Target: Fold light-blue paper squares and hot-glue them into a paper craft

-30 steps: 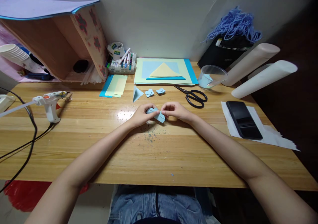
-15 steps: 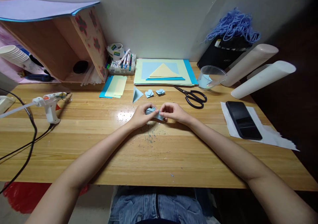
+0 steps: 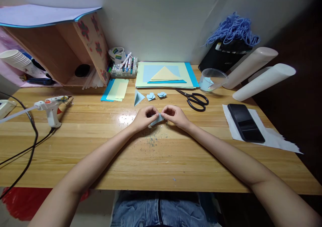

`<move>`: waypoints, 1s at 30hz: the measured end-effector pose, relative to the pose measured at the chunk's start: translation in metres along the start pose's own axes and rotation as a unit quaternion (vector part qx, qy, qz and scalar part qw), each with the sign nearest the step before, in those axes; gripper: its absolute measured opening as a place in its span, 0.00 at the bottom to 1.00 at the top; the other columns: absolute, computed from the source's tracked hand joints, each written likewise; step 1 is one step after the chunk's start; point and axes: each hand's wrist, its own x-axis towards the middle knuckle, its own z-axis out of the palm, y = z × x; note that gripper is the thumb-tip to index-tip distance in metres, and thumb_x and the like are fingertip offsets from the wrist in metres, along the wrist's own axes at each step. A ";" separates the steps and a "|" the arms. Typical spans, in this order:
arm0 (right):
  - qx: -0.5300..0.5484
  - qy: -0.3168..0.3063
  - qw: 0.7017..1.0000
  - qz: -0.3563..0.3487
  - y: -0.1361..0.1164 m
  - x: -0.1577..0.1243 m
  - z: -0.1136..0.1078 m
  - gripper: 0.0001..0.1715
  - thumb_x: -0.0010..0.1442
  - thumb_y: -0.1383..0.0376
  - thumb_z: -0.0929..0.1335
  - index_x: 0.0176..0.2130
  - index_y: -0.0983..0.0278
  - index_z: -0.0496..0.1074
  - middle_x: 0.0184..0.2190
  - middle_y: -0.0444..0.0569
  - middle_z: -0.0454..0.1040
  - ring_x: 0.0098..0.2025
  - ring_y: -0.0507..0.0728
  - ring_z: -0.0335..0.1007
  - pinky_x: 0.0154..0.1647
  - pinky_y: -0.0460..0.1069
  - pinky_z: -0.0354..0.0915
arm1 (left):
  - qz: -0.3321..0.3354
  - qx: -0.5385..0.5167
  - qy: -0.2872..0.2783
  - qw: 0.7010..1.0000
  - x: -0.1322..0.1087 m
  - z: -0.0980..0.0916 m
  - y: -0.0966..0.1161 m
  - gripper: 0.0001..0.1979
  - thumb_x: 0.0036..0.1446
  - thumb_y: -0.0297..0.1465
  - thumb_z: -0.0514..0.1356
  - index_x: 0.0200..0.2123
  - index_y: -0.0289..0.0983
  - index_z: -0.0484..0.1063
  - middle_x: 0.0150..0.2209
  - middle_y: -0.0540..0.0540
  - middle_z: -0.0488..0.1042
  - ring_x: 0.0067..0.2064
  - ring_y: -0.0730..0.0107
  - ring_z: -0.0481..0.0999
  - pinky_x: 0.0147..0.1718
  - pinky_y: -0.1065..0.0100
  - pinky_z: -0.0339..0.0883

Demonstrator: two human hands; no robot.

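At the middle of the wooden desk, a small folded piece of light blue paper is pinched between the left hand and the right hand, both closed on it with fingertips nearly meeting (most of the paper is hidden). Just beyond lie three folded blue pieces, with black scissors beside them.

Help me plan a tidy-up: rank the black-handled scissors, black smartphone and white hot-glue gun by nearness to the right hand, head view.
1. Black-handled scissors, just right of the right hand.
2. Black smartphone, farther right on white paper.
3. White hot-glue gun, far left beyond the left hand.
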 end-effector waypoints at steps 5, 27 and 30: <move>0.003 -0.007 1.000 0.012 0.002 0.000 0.000 0.14 0.47 0.57 0.71 0.28 0.65 0.67 0.26 0.44 0.68 0.27 0.50 0.64 0.29 0.47 0.62 | -0.009 -0.009 -0.012 1.000 -0.001 0.001 0.001 0.09 0.50 0.35 0.58 0.25 0.34 0.66 0.23 0.52 0.64 0.25 0.78 0.60 0.25 0.73 0.54; -0.060 -0.020 0.998 0.013 0.003 -0.001 0.001 0.10 0.46 0.62 0.70 0.26 0.67 0.67 0.22 0.43 0.67 0.23 0.48 0.59 0.23 0.44 0.57 | 0.021 0.055 0.003 0.998 -0.003 0.006 -0.001 0.08 0.47 0.31 0.58 0.22 0.33 0.66 0.20 0.52 0.65 0.23 0.79 0.61 0.22 0.75 0.54; -0.085 -0.016 0.996 0.012 0.003 -0.002 0.002 0.10 0.46 0.62 0.70 0.26 0.67 0.68 0.22 0.44 0.68 0.23 0.48 0.59 0.23 0.45 0.57 | 0.022 0.065 0.004 0.998 -0.003 0.006 -0.001 0.06 0.45 0.29 0.58 0.21 0.33 0.66 0.20 0.53 0.64 0.23 0.79 0.60 0.22 0.75 0.54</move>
